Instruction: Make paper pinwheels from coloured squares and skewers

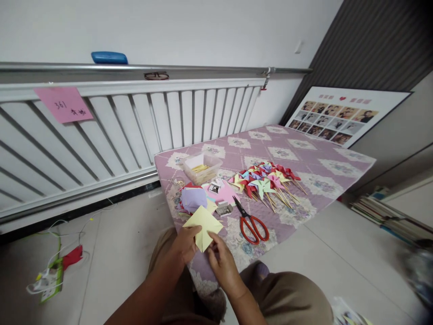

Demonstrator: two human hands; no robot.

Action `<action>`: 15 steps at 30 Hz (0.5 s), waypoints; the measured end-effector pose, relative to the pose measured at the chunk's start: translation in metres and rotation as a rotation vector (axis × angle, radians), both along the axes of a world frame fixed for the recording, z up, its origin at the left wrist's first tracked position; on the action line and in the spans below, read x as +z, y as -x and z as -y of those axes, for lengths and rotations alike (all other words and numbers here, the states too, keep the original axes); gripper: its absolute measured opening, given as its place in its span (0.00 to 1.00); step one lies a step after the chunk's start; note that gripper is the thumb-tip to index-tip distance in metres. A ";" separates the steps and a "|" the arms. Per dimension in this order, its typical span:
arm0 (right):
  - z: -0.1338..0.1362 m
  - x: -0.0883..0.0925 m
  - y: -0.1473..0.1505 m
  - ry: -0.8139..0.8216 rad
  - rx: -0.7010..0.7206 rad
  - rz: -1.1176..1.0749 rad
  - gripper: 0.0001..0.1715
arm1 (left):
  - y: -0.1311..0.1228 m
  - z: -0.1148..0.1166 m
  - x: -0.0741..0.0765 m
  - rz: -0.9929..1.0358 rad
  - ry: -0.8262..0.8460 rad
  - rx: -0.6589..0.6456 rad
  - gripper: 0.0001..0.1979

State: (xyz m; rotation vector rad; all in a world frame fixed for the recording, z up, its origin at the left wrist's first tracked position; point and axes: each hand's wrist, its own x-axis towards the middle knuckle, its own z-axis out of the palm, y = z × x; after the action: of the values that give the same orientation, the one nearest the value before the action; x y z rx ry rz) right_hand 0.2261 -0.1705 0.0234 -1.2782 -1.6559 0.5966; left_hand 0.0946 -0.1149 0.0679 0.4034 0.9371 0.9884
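Observation:
A square of pale yellow paper with a slit or crease at its near corner is held between both hands, over the table's near edge. My left hand pinches its left near side, thumb on top. At the right near side, my right hand grips the same sheet between thumb and fingers. Just beyond lies a stack of coloured paper squares, lilac on top. A small open box sits right of the stack. Black-bladed scissors with orange-red handles lie to the right, slightly spread.
Many paper pinwheels on sticks lie in a pile on the flowered tablecloth. A clear plastic box holds thin sticks. Behind stands a white radiator; a photo board leans at the far right.

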 end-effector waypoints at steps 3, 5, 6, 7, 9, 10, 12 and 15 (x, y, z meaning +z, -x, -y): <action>-0.004 0.005 0.001 -0.025 -0.007 -0.007 0.23 | 0.000 0.002 -0.002 0.061 -0.023 -0.021 0.13; -0.004 0.014 0.001 -0.015 0.000 -0.015 0.20 | 0.000 0.002 -0.003 0.058 -0.042 -0.035 0.14; -0.004 0.018 0.001 -0.006 -0.001 -0.023 0.18 | -0.001 0.002 -0.003 0.050 -0.049 -0.044 0.14; -0.004 0.023 0.001 0.007 -0.002 -0.035 0.17 | -0.001 0.002 -0.002 0.039 -0.056 -0.051 0.13; -0.003 0.030 0.002 0.033 0.001 -0.063 0.16 | -0.001 0.003 0.001 -0.005 -0.081 -0.062 0.12; -0.002 0.033 0.003 0.046 0.002 -0.076 0.15 | -0.001 0.003 0.004 -0.047 -0.099 -0.072 0.11; -0.002 0.038 0.004 0.066 -0.005 -0.093 0.12 | -0.001 0.005 0.009 -0.143 -0.129 -0.098 0.07; -0.002 0.045 0.006 0.101 -0.020 -0.106 0.08 | -0.002 0.008 0.018 -0.283 -0.122 -0.130 0.05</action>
State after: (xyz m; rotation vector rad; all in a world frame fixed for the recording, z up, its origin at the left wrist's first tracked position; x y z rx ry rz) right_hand 0.2201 -0.1683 0.0687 -1.3114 -1.5411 0.7317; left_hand 0.0962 -0.1228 0.0856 0.7122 1.0923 0.8860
